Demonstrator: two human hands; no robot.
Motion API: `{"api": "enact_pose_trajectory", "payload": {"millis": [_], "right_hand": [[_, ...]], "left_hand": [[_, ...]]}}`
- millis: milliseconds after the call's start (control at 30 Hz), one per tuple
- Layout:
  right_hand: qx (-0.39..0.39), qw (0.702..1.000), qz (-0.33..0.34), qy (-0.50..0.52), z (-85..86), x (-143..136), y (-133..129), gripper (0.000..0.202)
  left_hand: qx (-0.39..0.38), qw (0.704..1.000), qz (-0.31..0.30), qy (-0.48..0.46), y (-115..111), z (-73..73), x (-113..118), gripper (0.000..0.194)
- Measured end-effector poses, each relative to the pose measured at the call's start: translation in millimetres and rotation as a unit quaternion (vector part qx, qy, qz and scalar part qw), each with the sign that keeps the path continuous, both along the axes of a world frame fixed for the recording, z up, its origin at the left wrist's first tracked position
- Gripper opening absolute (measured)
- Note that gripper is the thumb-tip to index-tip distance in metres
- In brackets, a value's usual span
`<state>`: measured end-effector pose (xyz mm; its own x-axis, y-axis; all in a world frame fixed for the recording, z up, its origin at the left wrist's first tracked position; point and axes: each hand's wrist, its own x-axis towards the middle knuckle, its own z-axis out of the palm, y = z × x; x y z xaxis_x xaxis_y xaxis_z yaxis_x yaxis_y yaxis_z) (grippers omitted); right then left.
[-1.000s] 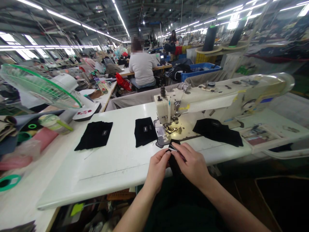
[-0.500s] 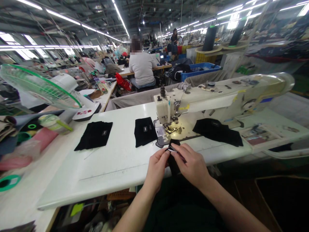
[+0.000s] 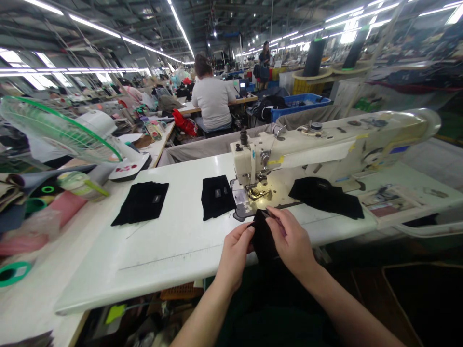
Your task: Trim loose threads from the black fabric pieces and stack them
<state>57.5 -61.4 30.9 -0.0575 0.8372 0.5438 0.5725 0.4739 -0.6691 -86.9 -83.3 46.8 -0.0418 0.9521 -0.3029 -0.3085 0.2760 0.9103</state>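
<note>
At six o'clock of the presser foot (image 3: 258, 193), the cloth (image 3: 264, 243) is pinched at its left edge by the left hand (image 3: 232, 250) and at its right by the right hand (image 3: 294, 246), thumbs closed against fingers. Both edges should be kept level and lightly taut, so that creases are avoided. Toward ten o'clock, small labels are seen on two patches (image 3: 211, 206), but their writing cannot be read.

My left hand (image 3: 234, 248) and right hand (image 3: 293, 243) are bare, and so are both my forearms (image 3: 352, 304) behind them. Below my hands, between the forearms, my clothing (image 3: 273, 313) is very dark, with a greenish tinge.
</note>
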Motion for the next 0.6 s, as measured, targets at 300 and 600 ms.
{"api": "enact_pose_trajectory", "payload": {"millis": [300, 600], "right_hand": [[-0.032, 0.997, 0.04, -0.054, -3.4, -1.1, -3.5, 0.03], [-0.028, 0.996, 0.038, -0.08, -4.0, -2.6, -6.0, 0.031]], "left_hand": [[-0.022, 0.995, 0.018, -0.094, 2.2, -0.6, -3.4, 0.031], [-0.04, 0.992, 0.02, -0.119, 1.4, -2.9, -2.5, 0.032]]}}
